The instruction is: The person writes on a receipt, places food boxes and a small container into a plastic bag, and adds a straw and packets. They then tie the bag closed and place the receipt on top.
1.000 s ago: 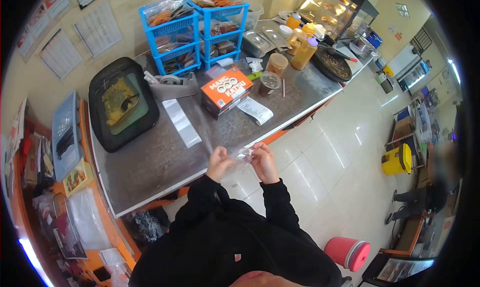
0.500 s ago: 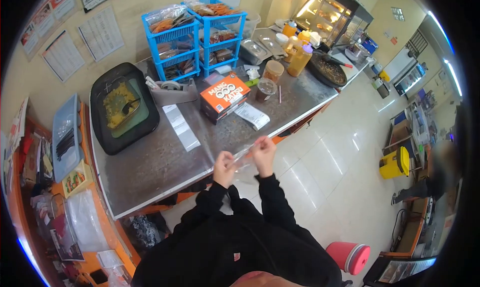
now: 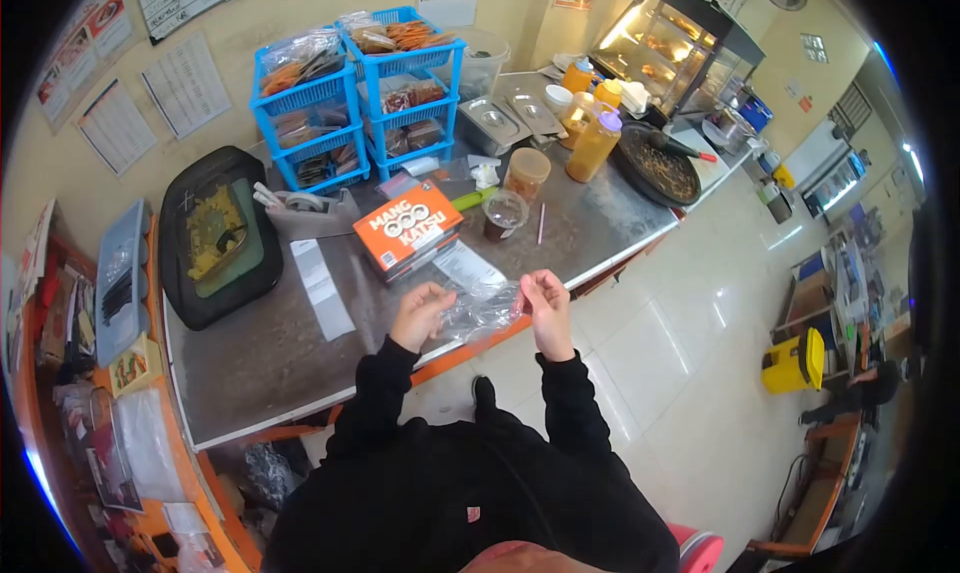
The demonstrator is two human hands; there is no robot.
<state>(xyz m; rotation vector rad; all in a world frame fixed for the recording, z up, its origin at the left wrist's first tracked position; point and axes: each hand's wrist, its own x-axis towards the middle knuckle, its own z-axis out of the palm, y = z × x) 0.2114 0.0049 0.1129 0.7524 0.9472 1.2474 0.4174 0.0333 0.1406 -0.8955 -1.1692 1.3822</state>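
One bare left hand [image 3: 423, 315] pinched a crinkled, clear plastic wrapper [image 3: 478, 319] at one side while the bare right hand [image 3: 546, 311] gripped its other side, so it spanned the space between them by the front edge of the dark-topped counter [image 3: 260, 383]. Just beyond lay a printed white paper receipt [image 3: 468, 267], beside an orange-and-black cardboard box [image 3: 408, 229].

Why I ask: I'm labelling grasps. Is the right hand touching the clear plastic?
Touching: the head view shows the right hand pinching the clear plastic.
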